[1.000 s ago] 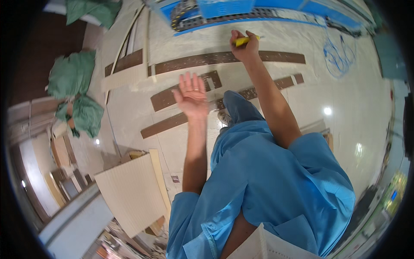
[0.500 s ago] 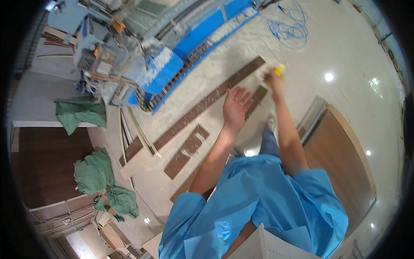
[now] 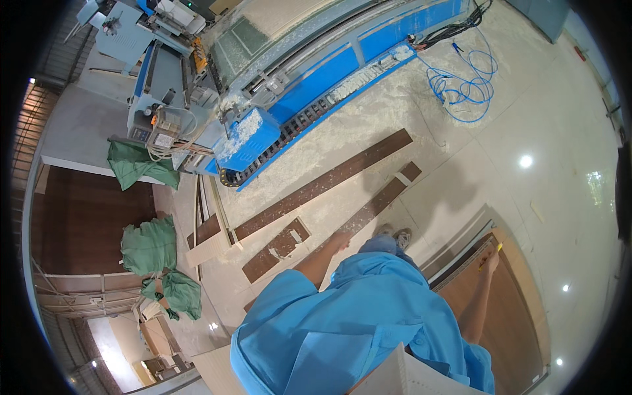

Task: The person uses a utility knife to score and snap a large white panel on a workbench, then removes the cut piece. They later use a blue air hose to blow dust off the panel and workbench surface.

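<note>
My right hand (image 3: 488,257) is closed around a small yellow object (image 3: 500,247); its kind is mostly hidden by the fingers. That hand is at the far end of a wide brown wood panel (image 3: 503,309) with a pale edge, on my right. Low on the left, my left hand (image 3: 341,241) hangs over a long narrow dark brown board (image 3: 375,203), its fingers too small and blurred to read. A pale strip (image 3: 401,178) lies across that board near its far end.
Another long brown board (image 3: 329,183) and a short one (image 3: 273,253) with torn pale patches lie on the dusty floor. Beyond stands a blue machine (image 3: 250,141) covered in sawdust. Blue hose (image 3: 461,89) coils at far right; green sacks (image 3: 150,243) sit left.
My right hand has swung from the narrow board's far end to the wide panel, carrying the yellow object. The left hand, spread before, has dropped back. The body has turned and stands more upright.
</note>
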Tool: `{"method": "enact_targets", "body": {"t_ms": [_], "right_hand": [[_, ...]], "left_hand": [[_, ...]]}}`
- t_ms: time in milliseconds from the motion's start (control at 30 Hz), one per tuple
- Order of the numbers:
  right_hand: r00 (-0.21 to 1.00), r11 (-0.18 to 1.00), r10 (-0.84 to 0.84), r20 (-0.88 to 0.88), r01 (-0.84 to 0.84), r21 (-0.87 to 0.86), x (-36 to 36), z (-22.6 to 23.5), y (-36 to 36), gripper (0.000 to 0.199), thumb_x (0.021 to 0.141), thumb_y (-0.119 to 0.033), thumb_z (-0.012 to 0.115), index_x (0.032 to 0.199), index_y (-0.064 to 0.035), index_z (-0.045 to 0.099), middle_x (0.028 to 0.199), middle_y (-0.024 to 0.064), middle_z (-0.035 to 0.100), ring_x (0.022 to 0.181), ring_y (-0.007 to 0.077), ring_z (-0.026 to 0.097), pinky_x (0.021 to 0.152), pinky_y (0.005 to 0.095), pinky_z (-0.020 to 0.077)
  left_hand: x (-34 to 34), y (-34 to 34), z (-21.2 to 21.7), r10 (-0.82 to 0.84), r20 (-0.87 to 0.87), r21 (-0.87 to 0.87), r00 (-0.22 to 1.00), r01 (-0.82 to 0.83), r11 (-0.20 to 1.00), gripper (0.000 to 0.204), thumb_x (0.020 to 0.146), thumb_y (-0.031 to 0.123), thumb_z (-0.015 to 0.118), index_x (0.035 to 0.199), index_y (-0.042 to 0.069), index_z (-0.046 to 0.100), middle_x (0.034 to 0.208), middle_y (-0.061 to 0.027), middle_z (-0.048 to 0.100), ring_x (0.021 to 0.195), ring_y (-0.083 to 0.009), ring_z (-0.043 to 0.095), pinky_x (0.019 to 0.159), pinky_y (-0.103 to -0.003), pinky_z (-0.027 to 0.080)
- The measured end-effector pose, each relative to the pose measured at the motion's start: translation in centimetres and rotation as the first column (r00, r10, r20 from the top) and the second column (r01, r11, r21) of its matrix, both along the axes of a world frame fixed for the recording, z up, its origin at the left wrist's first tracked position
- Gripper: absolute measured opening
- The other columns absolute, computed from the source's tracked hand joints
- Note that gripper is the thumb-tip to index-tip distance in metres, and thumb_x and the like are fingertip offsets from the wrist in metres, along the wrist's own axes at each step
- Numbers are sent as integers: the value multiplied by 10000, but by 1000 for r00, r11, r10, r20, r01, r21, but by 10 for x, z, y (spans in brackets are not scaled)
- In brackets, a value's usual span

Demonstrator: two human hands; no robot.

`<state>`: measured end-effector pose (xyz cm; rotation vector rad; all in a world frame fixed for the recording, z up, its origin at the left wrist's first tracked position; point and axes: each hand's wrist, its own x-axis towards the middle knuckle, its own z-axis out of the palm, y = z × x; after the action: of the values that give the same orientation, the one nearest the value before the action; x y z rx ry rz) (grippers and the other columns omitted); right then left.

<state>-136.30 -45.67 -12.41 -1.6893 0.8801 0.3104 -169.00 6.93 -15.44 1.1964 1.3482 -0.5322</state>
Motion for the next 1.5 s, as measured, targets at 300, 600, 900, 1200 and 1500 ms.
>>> {"method": "enact_targets", "body": {"t_ms": [300,600,900,1200,1500], "right_hand": [[834,850,494,246,-523,67,186,77,159,209,925,-217,655,930,-71,506,631,35,540,469,117,545,414,265,439],[848,846,529,22,-526,-85,347,32,109,167,875,-175,600,929,-60,491,572,22,483,426,125,475,383,293,405],[967,1000,7,-255,-2,21,316,-55,-40,168,860,-145,559,942,-5,515,612,134,549,430,231,537,379,373,446],[922,997,37,-384,-7,81,454,-134,-6,237,891,-234,567,821,-8,561,610,158,580,480,269,599,411,405,468],[970,965,243,22,-240,-104,872,-22,45,175,871,-145,612,904,-23,491,630,62,541,438,145,511,367,295,420]], "left_hand": [[61,-23,-30,339,-73,-23,938,-341,940,319,854,360,597,1011,84,627,801,-74,638,586,-184,584,547,-314,444],[409,-42,-8,266,276,-120,924,-242,963,329,921,380,602,1072,88,625,939,-78,669,817,-195,658,687,-352,513],[635,-15,72,-23,433,-24,901,37,999,369,928,379,594,1130,70,605,1012,-91,671,886,-179,651,774,-323,513],[791,-49,27,-238,143,-80,961,251,965,327,914,338,614,1103,72,629,975,-79,682,856,-160,647,742,-307,507],[969,10,42,153,326,34,933,-173,984,339,884,326,625,1057,35,641,900,-85,691,773,-166,658,674,-292,506]]}}
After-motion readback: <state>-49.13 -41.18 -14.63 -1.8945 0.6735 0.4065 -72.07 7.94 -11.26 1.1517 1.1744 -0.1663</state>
